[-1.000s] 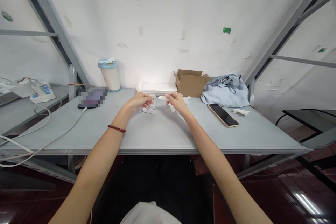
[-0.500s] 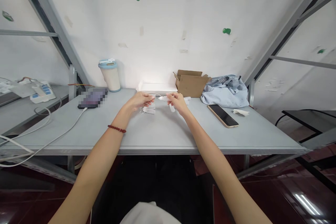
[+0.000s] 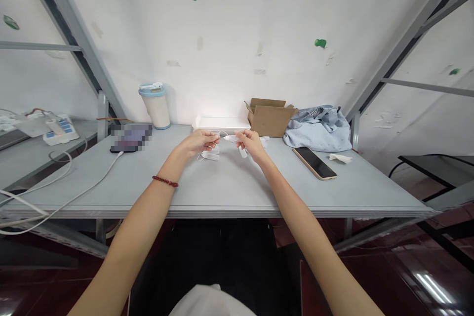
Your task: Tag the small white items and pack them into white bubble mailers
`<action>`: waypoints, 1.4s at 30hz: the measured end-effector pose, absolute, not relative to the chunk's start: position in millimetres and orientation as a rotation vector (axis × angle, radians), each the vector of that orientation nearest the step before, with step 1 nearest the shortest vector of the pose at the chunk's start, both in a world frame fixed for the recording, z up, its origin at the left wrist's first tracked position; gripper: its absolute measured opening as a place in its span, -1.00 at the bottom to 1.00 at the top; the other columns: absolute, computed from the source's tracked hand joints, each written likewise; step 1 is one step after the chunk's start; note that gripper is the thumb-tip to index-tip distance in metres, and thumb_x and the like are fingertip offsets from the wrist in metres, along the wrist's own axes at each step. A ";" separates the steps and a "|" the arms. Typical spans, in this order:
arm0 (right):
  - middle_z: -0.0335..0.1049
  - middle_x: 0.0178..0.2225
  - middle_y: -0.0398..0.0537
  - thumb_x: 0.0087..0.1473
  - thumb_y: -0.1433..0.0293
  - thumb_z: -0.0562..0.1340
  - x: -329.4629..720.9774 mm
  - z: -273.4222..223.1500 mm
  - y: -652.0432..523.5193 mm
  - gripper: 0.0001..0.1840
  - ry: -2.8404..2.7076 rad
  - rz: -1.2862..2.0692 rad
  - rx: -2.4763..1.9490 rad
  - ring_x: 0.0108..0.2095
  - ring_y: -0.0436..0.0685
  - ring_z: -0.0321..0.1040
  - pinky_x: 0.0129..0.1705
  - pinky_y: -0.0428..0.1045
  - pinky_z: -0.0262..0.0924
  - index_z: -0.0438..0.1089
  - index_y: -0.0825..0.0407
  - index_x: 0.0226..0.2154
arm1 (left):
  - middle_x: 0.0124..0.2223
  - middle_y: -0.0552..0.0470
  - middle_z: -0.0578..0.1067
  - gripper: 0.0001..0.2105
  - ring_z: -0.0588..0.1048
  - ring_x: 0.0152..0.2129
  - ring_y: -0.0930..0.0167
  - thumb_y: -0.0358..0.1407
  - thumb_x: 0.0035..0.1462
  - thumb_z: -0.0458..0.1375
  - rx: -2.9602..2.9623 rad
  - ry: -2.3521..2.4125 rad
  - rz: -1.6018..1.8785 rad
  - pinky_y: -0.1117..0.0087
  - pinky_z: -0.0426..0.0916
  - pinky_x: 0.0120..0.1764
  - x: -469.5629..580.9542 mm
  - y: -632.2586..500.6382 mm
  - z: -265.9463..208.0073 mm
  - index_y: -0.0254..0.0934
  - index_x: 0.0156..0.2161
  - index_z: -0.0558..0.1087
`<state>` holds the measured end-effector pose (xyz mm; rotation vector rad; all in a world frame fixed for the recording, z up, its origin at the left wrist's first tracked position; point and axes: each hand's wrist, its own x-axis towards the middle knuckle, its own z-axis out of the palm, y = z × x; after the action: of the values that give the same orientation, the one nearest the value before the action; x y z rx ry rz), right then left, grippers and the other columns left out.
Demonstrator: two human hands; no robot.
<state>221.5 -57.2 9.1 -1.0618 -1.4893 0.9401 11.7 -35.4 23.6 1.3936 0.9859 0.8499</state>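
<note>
My right hand (image 3: 249, 142) is closed on a small white plastic piece (image 3: 230, 138), its narrow end pointing left. A thin white cord (image 3: 223, 133) arches from that end toward my left hand (image 3: 202, 142), whose thumb and fingers are pinched on the cord's other end. Exactly how the cord sits in the fingertips is too small to tell. Below my left hand lies another white piece with a looped cord (image 3: 210, 156) on the table. More white pieces (image 3: 264, 140) lie beside and under my right hand, partly hidden by it.
On the grey table (image 3: 222, 187), a flat white box (image 3: 222, 123) and an open cardboard box (image 3: 272, 119) stand against the wall. To the right are a bunched blue cloth (image 3: 318, 131), a phone (image 3: 314, 163) and crumpled tissue (image 3: 340, 158). Leftward are a cup (image 3: 157, 107) and a charging device (image 3: 131, 138).
The white piece in my right hand has shifted very slightly, and my fingers have barely moved. Everything else stays in place.
</note>
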 end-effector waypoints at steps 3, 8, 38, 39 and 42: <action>0.27 -0.66 -0.19 -0.04 0.04 0.25 221.7 7.5 -55.6 -0.60 -1.479 0.947 -1.041 -0.62 -0.05 0.06 -0.49 -0.07 0.00 0.26 0.01 -0.58 | -0.43 0.04 0.46 -0.68 0.35 -0.54 0.53 -0.14 -0.22 0.45 1.393 0.977 0.854 0.44 0.23 -0.43 11.5 -34.8 23.0 -0.34 -0.44 0.52; 0.28 -0.66 -0.19 -0.05 0.06 0.27 221.4 6.8 -55.0 -0.61 -1.457 0.957 -1.025 -0.63 -0.06 0.06 -0.51 -0.08 -0.02 0.28 0.02 -0.57 | -0.43 0.04 0.46 -0.66 0.35 -0.53 0.53 -0.12 -0.25 0.46 1.405 0.971 0.841 0.45 0.23 -0.44 11.4 -34.5 22.3 -0.34 -0.45 0.52; 0.24 -0.68 -0.23 0.00 0.11 0.26 221.5 4.0 -51.3 -0.63 -1.443 0.974 -1.014 -0.64 -0.08 0.08 -0.52 -0.10 0.02 0.30 0.04 -0.59 | -0.46 0.05 0.47 -0.69 0.34 -0.57 0.54 -0.16 -0.27 0.47 1.355 0.962 0.831 0.47 0.23 -0.46 12.1 -35.3 22.8 -0.33 -0.47 0.53; 0.24 -0.68 -0.22 0.01 0.11 0.26 221.2 4.3 -51.9 -0.63 -1.449 0.968 -1.023 -0.64 -0.08 0.09 -0.52 -0.11 0.02 0.30 0.04 -0.59 | -0.46 0.05 0.47 -0.68 0.34 -0.56 0.54 -0.16 -0.28 0.48 1.360 0.965 0.832 0.47 0.24 -0.46 12.4 -35.3 22.7 -0.33 -0.47 0.53; 0.25 -0.67 -0.22 0.02 0.09 0.25 219.6 3.3 -52.7 -0.61 -1.480 0.932 -1.044 -0.64 -0.08 0.09 -0.52 -0.11 0.03 0.31 0.04 -0.58 | -0.45 0.03 0.48 -0.66 0.35 -0.56 0.53 -0.14 -0.30 0.48 1.374 0.978 0.847 0.46 0.25 -0.46 14.1 -35.8 22.0 -0.33 -0.46 0.54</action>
<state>219.6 -52.7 3.3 -1.0444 -1.4802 0.9317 14.1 -35.8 22.0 1.3736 0.9785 0.8470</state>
